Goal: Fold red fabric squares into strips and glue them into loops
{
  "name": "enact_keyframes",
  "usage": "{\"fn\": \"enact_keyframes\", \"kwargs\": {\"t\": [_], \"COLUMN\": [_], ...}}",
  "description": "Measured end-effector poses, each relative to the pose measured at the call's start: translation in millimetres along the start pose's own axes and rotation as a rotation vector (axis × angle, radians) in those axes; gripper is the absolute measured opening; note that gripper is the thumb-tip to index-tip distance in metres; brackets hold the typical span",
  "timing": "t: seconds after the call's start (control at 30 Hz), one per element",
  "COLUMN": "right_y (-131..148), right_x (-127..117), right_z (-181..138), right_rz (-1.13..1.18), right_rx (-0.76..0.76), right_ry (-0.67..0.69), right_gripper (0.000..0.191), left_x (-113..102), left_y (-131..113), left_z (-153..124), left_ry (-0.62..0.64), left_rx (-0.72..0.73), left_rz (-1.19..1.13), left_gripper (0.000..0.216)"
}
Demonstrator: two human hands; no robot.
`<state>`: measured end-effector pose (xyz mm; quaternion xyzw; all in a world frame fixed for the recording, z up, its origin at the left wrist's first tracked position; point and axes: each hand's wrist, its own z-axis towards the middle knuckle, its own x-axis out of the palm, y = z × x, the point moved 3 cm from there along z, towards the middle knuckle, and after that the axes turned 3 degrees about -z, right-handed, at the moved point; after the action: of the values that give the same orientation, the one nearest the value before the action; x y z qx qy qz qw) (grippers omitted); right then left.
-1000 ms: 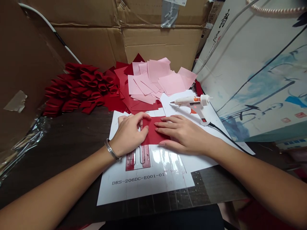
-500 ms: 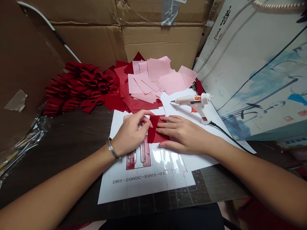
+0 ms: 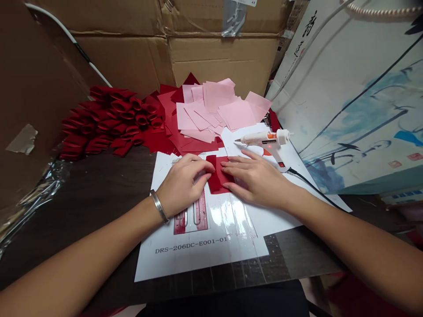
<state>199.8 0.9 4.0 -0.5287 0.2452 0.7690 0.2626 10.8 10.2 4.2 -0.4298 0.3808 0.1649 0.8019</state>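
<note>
Red fabric piece (image 3: pixel 218 175) sits on the upper middle of a white printed template sheet (image 3: pixel 201 262), now folded narrower than in the earlier frames, with a doubled strip along its left side. Left hand (image 3: pixel 185 185) is just left of the piece, curled, fingertips at its left edge; cannot tell if it is pinching. Right hand (image 3: pixel 257 178) is right of it, fingers spread and resting on the right half. Gap between the hands is narrow, and they have closed in since the earlier frames. Left wrist has a metal bangle (image 3: pixel 159 207). Hot glue gun (image 3: pixel 264 140) lies on its side on a white sheet just beyond the right fingers, nozzle pointing left, black cable (image 3: pixel 313 189) running off toward the right. Beyond the piece: loose pink squares (image 3: pixel 214 105) on red squares (image 3: pixel 168 110). Rolled red pieces (image 3: pixel 109 119) are heaped further off to the left. Dark wood worktop (image 3: pixel 99 185) extends left of the piece. Cardboard box (image 3: pixel 224 57) stands behind the stacks, printed panel (image 3: pixel 357 101) to the right.
</note>
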Motion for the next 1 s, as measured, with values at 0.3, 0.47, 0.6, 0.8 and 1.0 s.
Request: {"fn": "enact_keyframes", "kwargs": {"t": [0.3,0.47,0.6,0.8,1.0], "right_y": [-0.2,0.3,0.1,-3.2,-0.8], "right_x": [1.5,1.3,0.5,-1.6,-3.6], "right_z": [0.9,0.3,0.2,-0.1,0.1], "right_rz": [0.026,0.017,0.004,-0.01,-0.009], "right_rx": [0.0,0.005,0.013,0.052,0.057], "right_ry": [0.014,0.008,0.017,0.045,0.031], "right_gripper": [0.031,0.032,0.035,0.035,0.03], "left_x": [2.1,4.0,4.0,3.4,5.4], "left_y": [0.9,0.3,-0.8,-0.9,-0.3], "left_z": [-0.9,0.2,0.5,0.0,0.9], "left_ry": [0.042,0.084,0.09,0.116,0.15], "left_rx": [0.017,0.033,0.071,0.057,0.063], "left_rz": [0.059,0.039,0.047,0.092,0.093], "left_gripper": [0.017,0.022,0.023,0.022,0.026]}}
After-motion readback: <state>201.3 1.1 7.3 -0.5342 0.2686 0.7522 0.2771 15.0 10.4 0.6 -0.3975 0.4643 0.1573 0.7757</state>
